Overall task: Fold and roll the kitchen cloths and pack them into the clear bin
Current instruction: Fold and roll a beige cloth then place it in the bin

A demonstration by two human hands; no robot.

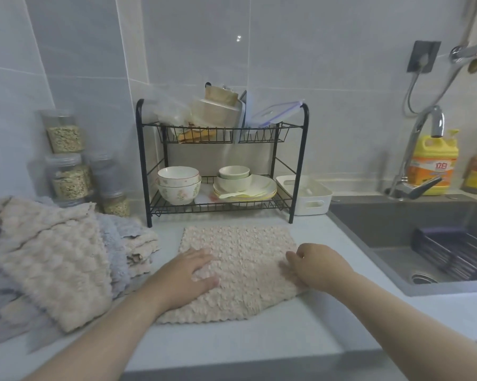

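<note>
Left hand (196, 273) flat, fingers straight, pressing beige cloth (237, 243) on worktop (314, 325); right hand (318, 266) curled, gripping cloth's right edge.

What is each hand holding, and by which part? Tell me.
The right hand grips the cloth by its right edge; the left hand only presses flat on it.

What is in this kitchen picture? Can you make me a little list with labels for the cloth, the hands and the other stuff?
cloth: fluffy beige bumpy kitchen cloth, spread on the pale countertop
left hand: flat on the cloth, fingers straight
right hand: fingers curled, gripping the cloth's right edge
pile: heap of beige and grey-blue cloths, at the left
rack: black wire two-tier dish rack, behind the cloth, holding bowls and plates
sink: grey sink, at the right
</note>
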